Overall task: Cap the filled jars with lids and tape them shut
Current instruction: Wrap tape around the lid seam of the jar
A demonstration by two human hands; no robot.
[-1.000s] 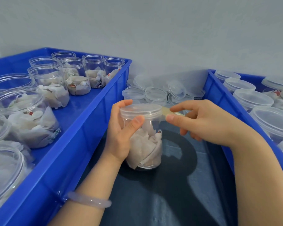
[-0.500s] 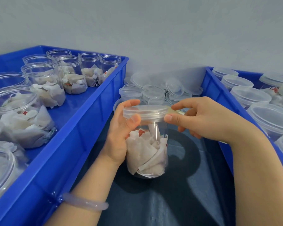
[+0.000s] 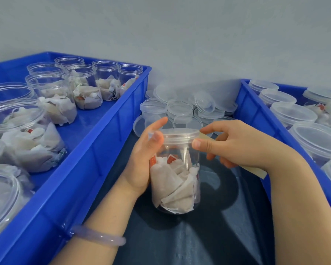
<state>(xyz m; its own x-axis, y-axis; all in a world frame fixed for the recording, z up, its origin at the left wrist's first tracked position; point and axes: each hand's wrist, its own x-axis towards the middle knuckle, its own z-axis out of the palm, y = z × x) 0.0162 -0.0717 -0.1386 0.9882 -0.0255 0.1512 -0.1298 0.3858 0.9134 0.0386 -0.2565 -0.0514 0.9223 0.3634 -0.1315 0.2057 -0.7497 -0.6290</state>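
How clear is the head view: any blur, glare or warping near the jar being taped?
Head view: soft even light, no hard glare; the clear plastic jar of white sachets is sharp, the thumb of the left hand slightly smeared; faint sheen on the dark tabletop; wide-angle stretch toward the edges, as in the blue plastic crate at left.

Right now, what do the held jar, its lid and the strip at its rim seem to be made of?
The jar looks like clear glossy plastic: the sachets show through its wall. The lid seems thin translucent plastic, slightly frosted, with a ridged skirt. The strip is pale tan and matte, probably paper tape, not certain.
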